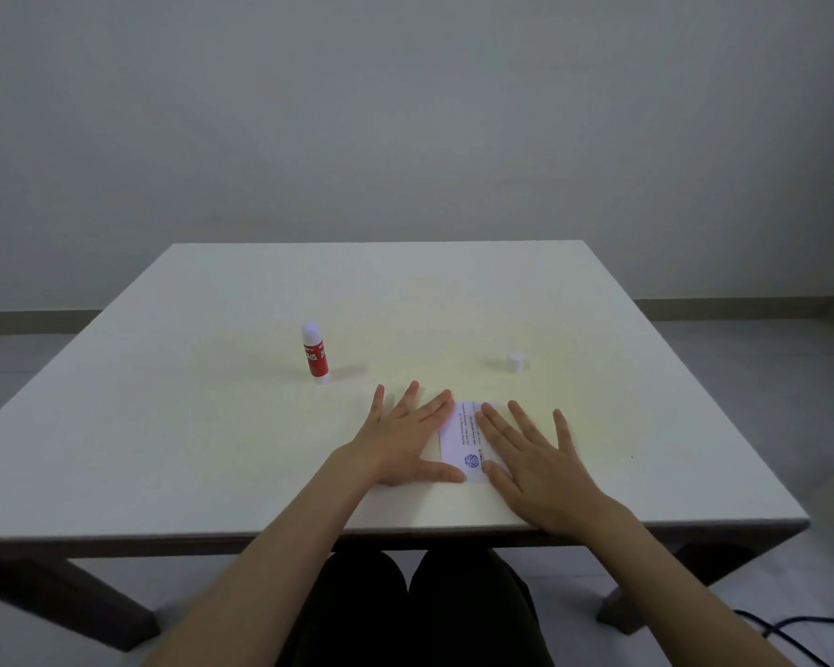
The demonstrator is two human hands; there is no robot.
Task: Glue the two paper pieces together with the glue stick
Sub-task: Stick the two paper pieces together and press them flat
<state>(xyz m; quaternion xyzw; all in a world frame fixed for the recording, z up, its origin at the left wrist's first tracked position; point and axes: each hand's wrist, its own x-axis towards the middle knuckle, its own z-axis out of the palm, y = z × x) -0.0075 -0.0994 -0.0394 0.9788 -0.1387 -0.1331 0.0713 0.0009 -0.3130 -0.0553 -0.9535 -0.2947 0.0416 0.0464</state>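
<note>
Both hands flat on the white table, palms down, fingers spread and straight, nothing gripped. Left hand lies just left of the paper pieces; its index finger and thumb tip touch the paper's left side, thumb pointing right along the paper's near corner. Right hand presses on the right part of the paper, covering that side; index finger runs along the printed strip, thumb tip rests at the paper's near edge beside the blue round logo. Both forearms are bare, coming in from the bottom of the view and angled inward toward each other, wrists low; the right wrist crosses the table's near edge. The paper lies flat near the near edge of the table, a bit right of centre, white with lines of small print running lengthwise, text too small to read. Cannot tell where one piece ends and the other starts, since the hands cover the sides. Glue stick stands upright left of centre, about mid-depth on the table, red label with white body, uncapped with the white glue tip showing on top, well apart from the left hand. Its white cap stands alone on the table right of centre, beyond the right hand, well apart from the glue stick. Dark-clad knees show below the table's near edge.
</note>
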